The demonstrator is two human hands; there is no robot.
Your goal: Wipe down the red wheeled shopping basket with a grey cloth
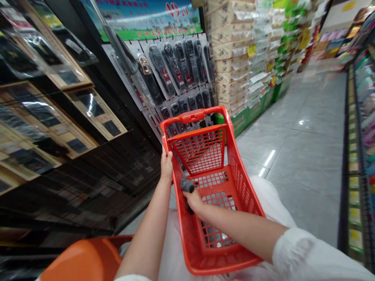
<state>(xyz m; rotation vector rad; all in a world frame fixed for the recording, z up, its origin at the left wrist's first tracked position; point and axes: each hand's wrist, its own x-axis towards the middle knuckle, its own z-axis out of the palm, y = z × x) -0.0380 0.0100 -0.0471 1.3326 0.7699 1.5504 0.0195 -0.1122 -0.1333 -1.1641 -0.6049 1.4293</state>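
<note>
A red plastic shopping cart with a grid bottom and a folding grid panel stands in front of me. My left hand is closed around the cart's left rim near the handle end. Inside the basket, close to its left wall, my right hand is closed on a dark grey cloth-like roll. A small dark part shows beneath that hand; what it belongs to is unclear. Nothing else can be made out in the basket.
Packaged belts hang on a rack ahead, with boxed goods on dark shelving at left. Stacked cartons line the aisle. Shelves with price tags run along the right. An orange object is at lower left.
</note>
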